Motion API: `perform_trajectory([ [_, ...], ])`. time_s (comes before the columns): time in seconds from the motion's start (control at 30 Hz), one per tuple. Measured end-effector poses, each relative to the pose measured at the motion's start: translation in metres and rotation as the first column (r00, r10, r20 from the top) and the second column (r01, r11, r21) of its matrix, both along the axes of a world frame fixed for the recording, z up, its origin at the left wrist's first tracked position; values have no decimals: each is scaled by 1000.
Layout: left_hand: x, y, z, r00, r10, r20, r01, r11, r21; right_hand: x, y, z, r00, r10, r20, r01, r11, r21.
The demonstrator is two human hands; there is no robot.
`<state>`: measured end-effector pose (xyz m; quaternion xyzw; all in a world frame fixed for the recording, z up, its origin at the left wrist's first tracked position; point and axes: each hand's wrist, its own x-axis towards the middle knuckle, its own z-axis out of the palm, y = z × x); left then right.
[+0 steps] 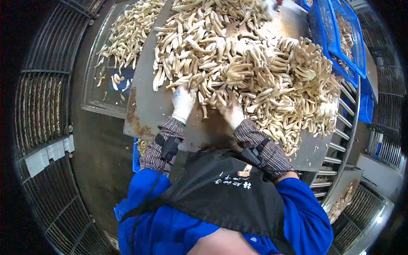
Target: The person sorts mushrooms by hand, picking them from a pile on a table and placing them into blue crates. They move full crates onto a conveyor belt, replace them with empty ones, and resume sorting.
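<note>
A large heap of pale, finger-shaped mushrooms [272, 80] lies on a metal table [142, 97]. At the heap's near left edge is my left hand [185, 98] in a white glove, its fingers bent round some mushrooms. My right hand [230, 109], in a stained glove, reaches into the near edge of the heap with its fingers apart, touching mushrooms. A cluster of joined mushrooms [238, 74] sits just beyond it. The fingertips of both hands are partly hidden among the mushrooms.
Blue plastic baskets [350, 36] with mushrooms stand at the upper right, beside a roller conveyor [343, 134]. Another tray [95, 91] of mushrooms is at the upper left. Slatted racks [42, 106] line the left side. Part of another person's gloved hand [269, 7] shows at the top.
</note>
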<state>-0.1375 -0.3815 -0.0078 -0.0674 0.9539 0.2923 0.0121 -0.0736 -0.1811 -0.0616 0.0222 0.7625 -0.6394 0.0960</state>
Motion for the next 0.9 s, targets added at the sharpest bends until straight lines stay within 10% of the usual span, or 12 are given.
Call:
perform_trajectory([
  [0.2,-20,-15,-30,997,64,-47,-39,906,421,7,9,31,996,-73,41,71,996,55],
  [0.27,-14,3,14,976,13,217,-182,596,782,5,3,56,1000,15,1,-15,1000,0],
  [0.37,3,14,2,784,-425,-453,396,904,-163,1,13,64,984,124,-131,-80,952,296],
  [0.4,11,17,-13,832,-463,-305,527,831,177,0,19,73,980,147,-135,-86,923,376],
  [0.5,42,25,-11,504,-857,-109,819,515,-255,-7,69,62,879,-179,-441,420,728,542],
  [0.6,43,11,-55,389,-889,-243,801,457,-387,-11,113,71,984,-40,-173,177,325,929],
  [0.8,7,19,8,576,-748,-329,673,663,-328,-37,122,53,983,33,182,-184,69,981],
  [0.9,4,63,-14,473,-820,-321,775,561,-291,-35,123,46,982,136,135,-144,55,988],
])
